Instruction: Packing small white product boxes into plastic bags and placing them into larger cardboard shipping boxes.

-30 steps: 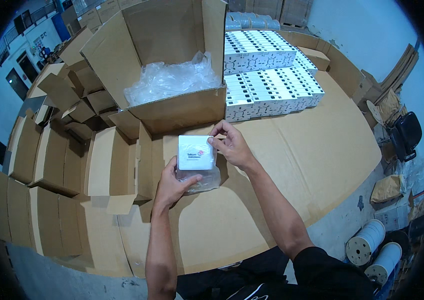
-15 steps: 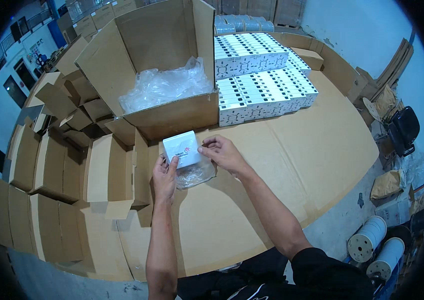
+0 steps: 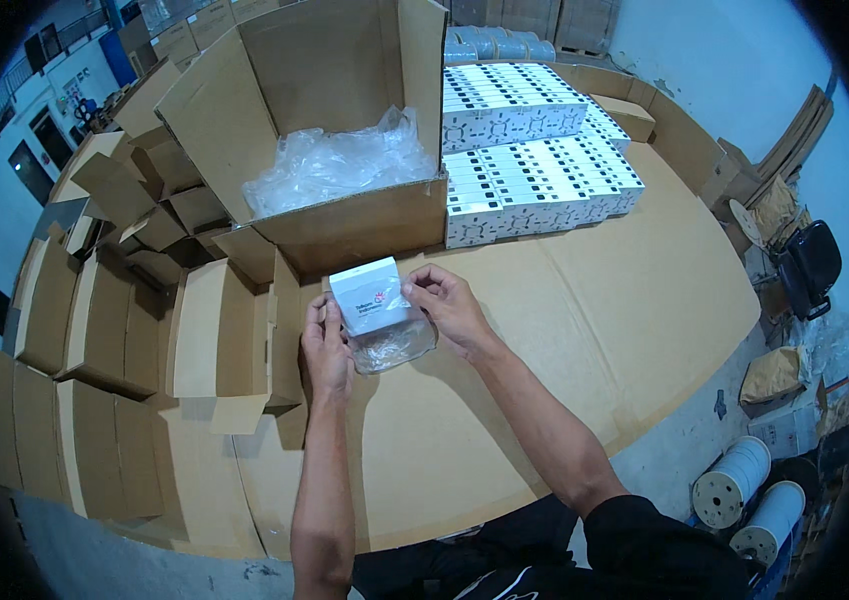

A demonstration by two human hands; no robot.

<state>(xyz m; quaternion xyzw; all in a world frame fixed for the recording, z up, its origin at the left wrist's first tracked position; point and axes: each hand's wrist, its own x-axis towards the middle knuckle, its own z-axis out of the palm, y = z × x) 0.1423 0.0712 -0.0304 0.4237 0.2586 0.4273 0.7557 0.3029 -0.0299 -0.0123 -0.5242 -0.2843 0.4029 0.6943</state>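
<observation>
You held the small white box (image 3: 371, 294) above the cardboard-covered table (image 3: 584, 330), half inside a clear plastic bag (image 3: 394, 345). Your left hand (image 3: 326, 345) gripped its left edge, your right hand (image 3: 449, 305) pinched its right corner. The bag blurred the box's lower part.

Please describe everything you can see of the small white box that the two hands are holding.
The small white box is squarish and flat, apparently of card, with a small red mark and some dark print on its upper face. It is closed and held tilted above the cardboard-covered table. The left hand grips its left edge; the right hand pinches its right edge. A clear plastic bag hangs from its lower end, seemingly partly around it.
</observation>
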